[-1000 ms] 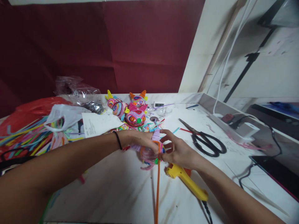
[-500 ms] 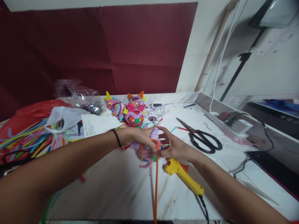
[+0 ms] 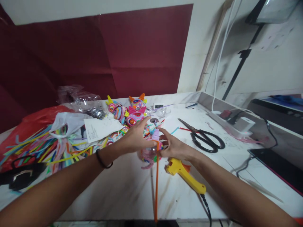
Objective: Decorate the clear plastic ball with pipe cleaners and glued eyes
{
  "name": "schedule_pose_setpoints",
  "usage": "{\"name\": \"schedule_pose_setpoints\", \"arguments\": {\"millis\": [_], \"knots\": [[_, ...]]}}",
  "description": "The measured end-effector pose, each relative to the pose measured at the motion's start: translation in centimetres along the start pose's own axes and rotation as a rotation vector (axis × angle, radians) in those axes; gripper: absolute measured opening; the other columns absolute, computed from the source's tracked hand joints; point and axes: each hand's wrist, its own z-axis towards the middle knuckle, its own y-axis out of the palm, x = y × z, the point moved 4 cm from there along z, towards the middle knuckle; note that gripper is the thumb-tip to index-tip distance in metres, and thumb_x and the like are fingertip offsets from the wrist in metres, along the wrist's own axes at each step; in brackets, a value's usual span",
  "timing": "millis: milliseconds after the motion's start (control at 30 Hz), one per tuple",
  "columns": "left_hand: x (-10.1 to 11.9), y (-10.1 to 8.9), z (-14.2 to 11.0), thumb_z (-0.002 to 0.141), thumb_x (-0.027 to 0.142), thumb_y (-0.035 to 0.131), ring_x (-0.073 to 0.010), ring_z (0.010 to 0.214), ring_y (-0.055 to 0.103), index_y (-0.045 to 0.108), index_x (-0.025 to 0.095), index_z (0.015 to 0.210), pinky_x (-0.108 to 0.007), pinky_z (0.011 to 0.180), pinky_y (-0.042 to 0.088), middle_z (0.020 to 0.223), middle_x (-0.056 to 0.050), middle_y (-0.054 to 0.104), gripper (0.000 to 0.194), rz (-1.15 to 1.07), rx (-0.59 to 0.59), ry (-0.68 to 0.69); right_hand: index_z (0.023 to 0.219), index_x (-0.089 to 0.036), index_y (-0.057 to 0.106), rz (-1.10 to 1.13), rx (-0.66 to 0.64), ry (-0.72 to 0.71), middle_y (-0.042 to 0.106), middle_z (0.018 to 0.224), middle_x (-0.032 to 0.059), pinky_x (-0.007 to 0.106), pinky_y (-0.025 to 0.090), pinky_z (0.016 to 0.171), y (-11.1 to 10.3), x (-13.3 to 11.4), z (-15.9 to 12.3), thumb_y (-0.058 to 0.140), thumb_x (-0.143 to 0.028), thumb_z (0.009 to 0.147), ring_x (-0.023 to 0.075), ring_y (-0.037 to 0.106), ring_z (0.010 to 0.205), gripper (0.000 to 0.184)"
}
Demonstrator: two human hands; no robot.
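Note:
A clear plastic ball (image 3: 149,153) partly wrapped in colourful pipe cleaners is between my hands, low over the table. Lilac loops (image 3: 155,135) stand on its top. An orange pipe cleaner (image 3: 156,186) is bent at the ball and hangs down toward the table's front edge. My right hand (image 3: 174,145) grips the ball's right side, thumb in front and fingers curled behind. My left hand (image 3: 134,135) is open on the left, index finger raised and thumb tip by the orange bend; its other fingers are hidden.
Behind sit several finished pipe-cleaner animals (image 3: 136,116). To the right lie black-handled scissors (image 3: 205,140), a yellow glue gun (image 3: 187,176) with its cord, and a power strip (image 3: 227,124). Bundled pipe cleaners (image 3: 68,148), a white paper (image 3: 101,128) and a black pouch (image 3: 23,176) are left.
My left hand has drawn back up and left, its index finger and thumb spreading apart from their earlier pinch. My right hand stays at the ball. The camera view has shifted slightly.

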Motion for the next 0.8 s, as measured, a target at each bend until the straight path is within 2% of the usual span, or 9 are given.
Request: {"name": "schedule_pose_setpoints", "arguments": {"millis": [67,100,167,267,400,467,633,800], "knots": [[0.7,-0.8,-2.2,0.070,0.030,0.068,-0.0214,0.098,0.062,0.057,0.019,0.113,-0.034,0.087,0.048,0.103,-0.006,0.066,0.046,0.016,0.229,0.008,0.147,-0.026,0.018,0.006,0.001,-0.014,0.046,0.126,0.0114,0.031,0.053,0.063,0.0,0.2,0.1,0.075,-0.024,0.060,0.0155,0.062,0.078,0.104],[0.9,-0.8,-3.3,0.073,0.029,0.065,-0.0191,0.088,0.062,0.059,0.018,0.104,-0.031,0.079,0.049,0.092,-0.004,0.066,0.033,0.019,0.273,-0.003,0.147,-0.025,0.019,0.007,0.001,-0.022,0.047,0.124,0.0107,0.030,0.053,0.064,0.0,0.3,0.2,0.075,-0.025,0.060,0.0159,0.062,0.080,0.104],[1.0,0.4,-5.4,0.076,0.030,0.059,-0.0142,0.065,0.058,0.060,0.019,0.084,-0.026,0.062,0.045,0.072,0.001,0.062,0.013,-0.016,0.210,-0.031,0.147,-0.025,0.019,0.005,0.002,-0.033,0.049,0.123,0.0100,0.029,0.053,0.064,0.0,0.4,0.2,0.076,-0.025,0.059,0.0167,0.062,0.082,0.104],[0.7,3.3,-7.8,0.079,0.035,0.057,-0.0128,0.056,0.055,0.061,0.021,0.076,-0.024,0.054,0.040,0.064,0.002,0.062,0.016,-0.068,0.003,-0.189,0.148,-0.026,0.017,-0.006,0.009,-0.025,0.048,0.125,0.0109,0.029,0.053,0.063,-0.1,0.4,0.2,0.076,-0.025,0.059,0.0166,0.063,0.081,0.107],[0.6,6.0,-9.1,0.072,0.042,0.066,-0.0169,0.062,0.062,0.060,0.022,0.090,-0.027,0.059,0.041,0.071,0.002,0.069,0.028,-0.021,-0.071,-0.365,0.148,-0.026,0.016,-0.025,0.016,-0.001,0.048,0.126,0.0117,0.027,0.051,0.060,0.0,0.0,0.0,0.076,-0.027,0.060,0.0150,0.063,0.077,0.106],[0.8,6.8,-9.1,0.070,0.039,0.069,-0.0182,0.064,0.064,0.057,0.022,0.097,-0.028,0.061,0.042,0.070,0.003,0.070,0.034,0.023,-0.077,-0.372,0.148,-0.025,0.017,-0.033,0.019,0.005,0.048,0.127,0.0124,0.026,0.050,0.059,0.0,-0.1,-0.1,0.076,-0.027,0.060,0.0145,0.063,0.077,0.106],[0.6,7.1,-8.6,0.074,0.021,0.061,-0.0162,0.062,0.065,0.056,0.024,0.100,-0.025,0.058,0.039,0.068,0.004,0.069,0.026,0.123,-0.056,-0.339,0.147,-0.025,0.017,-0.054,0.032,-0.002,0.047,0.129,0.0134,0.027,0.051,0.060,-0.1,0.3,0.0,0.076,-0.028,0.060,0.0156,0.063,0.079,0.105],[1.1,5.8,-8.6,0.080,0.020,0.055,-0.0144,0.056,0.060,0.061,0.022,0.080,-0.024,0.055,0.037,0.062,0.002,0.064,0.007,0.185,-0.010,-0.214,0.146,-0.025,0.019,-0.046,0.032,-0.013,0.049,0.126,0.0122,0.027,0.051,0.058,-0.1,0.4,0.0,0.076,-0.028,0.060,0.0164,0.063,0.079,0.103]]}}
